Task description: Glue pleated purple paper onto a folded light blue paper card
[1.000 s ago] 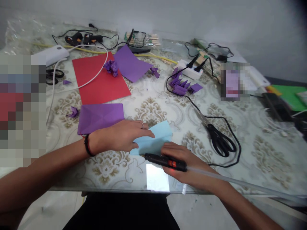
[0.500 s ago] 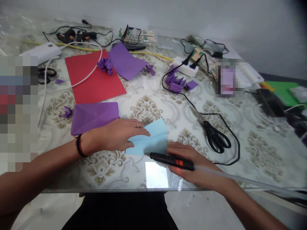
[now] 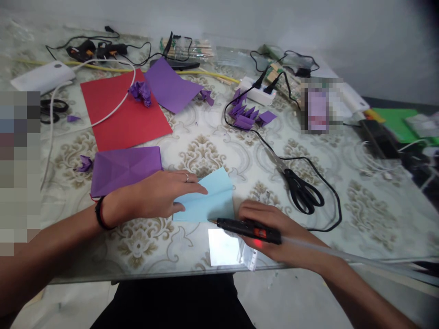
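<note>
A light blue sheet of paper [image 3: 217, 194] with a crease across it lies near the table's front edge. My left hand [image 3: 163, 194] rests on its left side, fingers spread, holding the sheet down. In my right hand [image 3: 264, 219] is a black glue gun [image 3: 236, 225] with a red-lit switch, a long clear glue stick [image 3: 329, 251] trailing from its back end. The gun's nozzle is at the sheet's lower edge; whether it touches, I cannot tell. Left of the sheet, partly behind my left hand, lies a folded purple paper piece [image 3: 125, 169].
Black-handled scissors [image 3: 303, 192] lie to the right, inside a loop of black cord. Behind are red paper [image 3: 123, 123], purple paper [image 3: 173, 87], several folded purple pieces [image 3: 245, 114] and a white power strip [image 3: 257, 91]. A small white square [image 3: 224, 247] sits by the front edge.
The glue gun has slid a little to the right along the paper's lower edge. My left hand stays in place on the sheet. The whole view has shifted slightly.
</note>
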A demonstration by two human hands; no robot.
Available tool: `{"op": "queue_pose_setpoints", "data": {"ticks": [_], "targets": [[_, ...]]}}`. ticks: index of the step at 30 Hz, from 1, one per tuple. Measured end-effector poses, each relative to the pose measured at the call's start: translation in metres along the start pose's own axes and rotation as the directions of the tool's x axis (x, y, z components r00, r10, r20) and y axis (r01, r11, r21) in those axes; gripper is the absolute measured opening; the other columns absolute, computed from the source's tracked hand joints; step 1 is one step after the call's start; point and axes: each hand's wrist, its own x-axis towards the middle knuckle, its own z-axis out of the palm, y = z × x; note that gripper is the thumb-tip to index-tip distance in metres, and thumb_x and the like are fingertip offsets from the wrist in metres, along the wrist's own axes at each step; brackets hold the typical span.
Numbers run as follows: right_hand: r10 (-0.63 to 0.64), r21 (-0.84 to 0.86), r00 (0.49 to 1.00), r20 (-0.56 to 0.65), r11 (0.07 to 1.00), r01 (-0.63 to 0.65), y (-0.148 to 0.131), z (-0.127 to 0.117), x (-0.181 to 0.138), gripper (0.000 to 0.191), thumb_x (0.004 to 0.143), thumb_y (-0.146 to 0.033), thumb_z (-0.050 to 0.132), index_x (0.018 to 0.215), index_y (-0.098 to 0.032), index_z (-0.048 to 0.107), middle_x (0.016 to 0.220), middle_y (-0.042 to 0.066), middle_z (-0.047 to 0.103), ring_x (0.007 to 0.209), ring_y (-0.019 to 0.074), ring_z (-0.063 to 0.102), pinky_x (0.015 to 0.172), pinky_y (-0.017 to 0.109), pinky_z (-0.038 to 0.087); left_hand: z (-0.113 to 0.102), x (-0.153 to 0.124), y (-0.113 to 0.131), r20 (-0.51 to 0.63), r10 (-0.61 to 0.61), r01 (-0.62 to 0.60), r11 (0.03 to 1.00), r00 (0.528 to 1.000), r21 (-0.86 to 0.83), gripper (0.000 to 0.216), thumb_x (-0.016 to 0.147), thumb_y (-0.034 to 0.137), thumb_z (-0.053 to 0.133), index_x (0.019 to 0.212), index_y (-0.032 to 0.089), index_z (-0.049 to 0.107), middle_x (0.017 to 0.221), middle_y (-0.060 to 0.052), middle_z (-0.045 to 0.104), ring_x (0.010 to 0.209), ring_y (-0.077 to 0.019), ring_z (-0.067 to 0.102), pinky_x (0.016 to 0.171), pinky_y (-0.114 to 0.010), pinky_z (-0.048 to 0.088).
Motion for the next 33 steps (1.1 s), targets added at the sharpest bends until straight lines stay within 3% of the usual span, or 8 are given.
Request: {"op": "queue_pose_setpoints", "data": {"ticks": [33], "targets": [[0.039, -0.075, 0.999, 0.017, 0.996, -0.037, 0.014, -0.012, -0.015, 0.026, 0.088, -0.017, 0.064, 0.071, -0.024, 0.045, 0.071, -0.001, 0.054, 0.072, 0.0197, 0.055, 0.069, 0.034, 0.045, -0.004, 0.001, 0.003, 0.029, -0.024, 0.025, 0.999, 0.999, -0.022, 0.058, 0.088, 0.013, 0.076, 0.143, 0.027, 0.063, 0.145, -0.008, 0.068, 0.136, -0.0276, 0.063, 0.114, -0.039, 0.050]]}}
